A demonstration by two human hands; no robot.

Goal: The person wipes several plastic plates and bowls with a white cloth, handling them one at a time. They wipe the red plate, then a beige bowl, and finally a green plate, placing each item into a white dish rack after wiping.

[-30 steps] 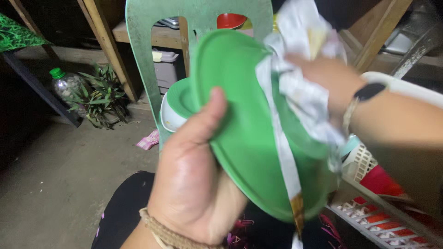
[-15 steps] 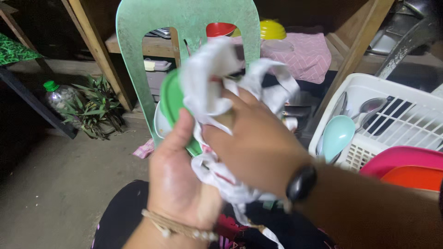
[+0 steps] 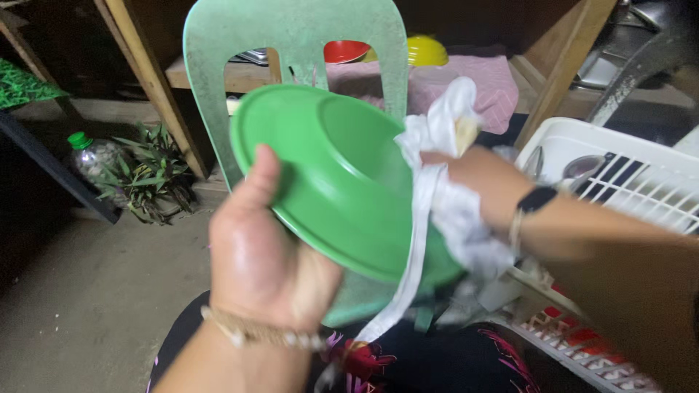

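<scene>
While my left hand (image 3: 262, 258) is grasping the round green plastic bowl (image 3: 342, 182), my right hand (image 3: 477, 182) is clenching a crumpled white cloth (image 3: 451, 200) against it.

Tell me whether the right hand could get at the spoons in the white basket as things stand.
Probably not freely: the right hand is full of white cloth against the green bowl, though the white basket sits just beside that arm.

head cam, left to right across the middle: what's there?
plastic bottle → potted plant → left hand → green bowl → white cloth → right hand → white basket
</scene>
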